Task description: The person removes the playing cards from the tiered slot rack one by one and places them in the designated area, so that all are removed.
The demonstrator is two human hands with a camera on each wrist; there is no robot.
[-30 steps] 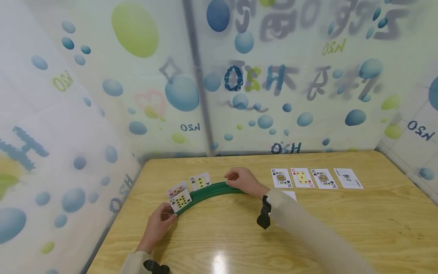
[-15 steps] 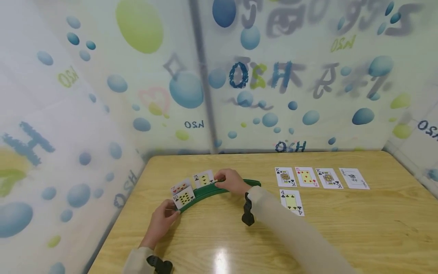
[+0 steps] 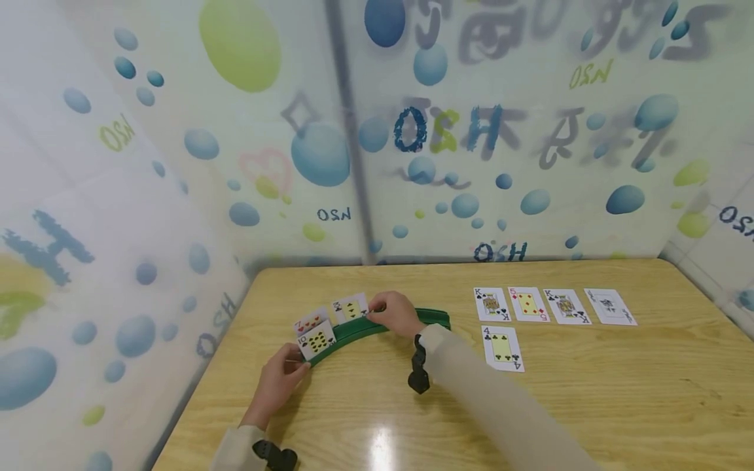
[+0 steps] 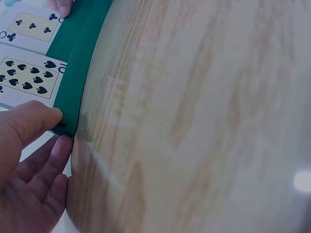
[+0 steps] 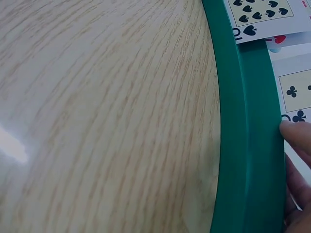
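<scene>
A curved green playing card holder (image 3: 434,318) lies on the table, with several cards standing in it. At its left end my left hand (image 3: 279,375) grips it, thumb on top beside the ten of spades (image 4: 30,77) and fingers underneath. Behind that card the seven of hearts (image 3: 311,320) shows in part. Farther along the holder stands a club card (image 3: 350,309). My right hand (image 3: 398,314) pinches its lower right corner, the thumb in front of it in the right wrist view (image 5: 297,133). The back fingers are partly hidden there.
On the right of the wooden table (image 3: 589,392) lie a king of spades (image 3: 491,305), a five of diamonds (image 3: 528,305), a king of clubs (image 3: 566,307) and a joker (image 3: 609,307) in a row. The four of clubs (image 3: 502,348) lies below them. A patterned wall (image 3: 412,216) rises behind.
From the holder's right part, my right hand has moved left to the club card and taken its corner. Its sleeve uncovers the four of clubs. The left hand keeps its grip; the view shifted slightly.
</scene>
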